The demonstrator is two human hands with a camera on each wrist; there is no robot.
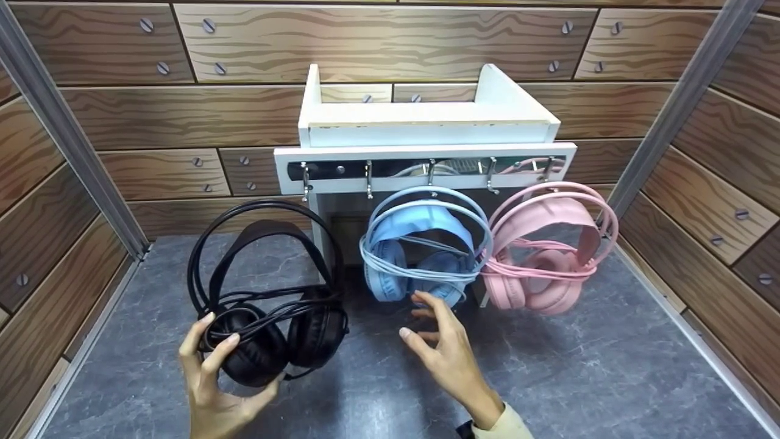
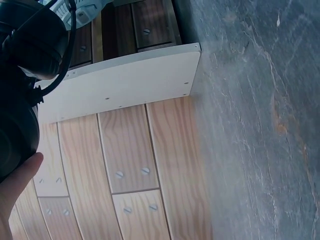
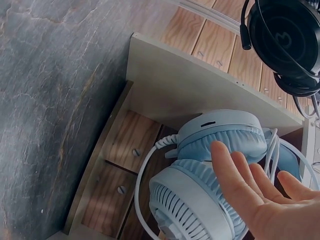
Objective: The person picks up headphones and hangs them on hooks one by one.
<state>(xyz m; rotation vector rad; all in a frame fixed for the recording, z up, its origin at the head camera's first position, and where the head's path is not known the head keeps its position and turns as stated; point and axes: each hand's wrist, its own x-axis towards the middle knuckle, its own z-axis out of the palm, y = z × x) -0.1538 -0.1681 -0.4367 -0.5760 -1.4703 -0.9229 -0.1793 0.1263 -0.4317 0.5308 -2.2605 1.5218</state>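
Observation:
Black headphones (image 1: 317,335), their cable bundled across the ear cups, are held up at the left by my left hand (image 1: 210,378). Thumb and fingers grip the left ear cup from below and outside. Their headband arch lies below the leftmost hook in the head view. Light blue headphones (image 1: 390,283) hang from the rack's middle hook, a cable wrapped around them. Just in front of their lower edge is my right hand (image 1: 448,353), fingers loosely bent and holding nothing. In the right wrist view, its fingers (image 3: 227,172) overlap the blue ear cushions.
A white rack (image 1: 426,152) with several metal hooks stands against the wood-patterned back wall (image 1: 390,42). Pink headphones (image 1: 551,210) hang at its right end. The floor (image 1: 548,378) is grey marbled, with wood-patterned walls and metal corner posts at both sides.

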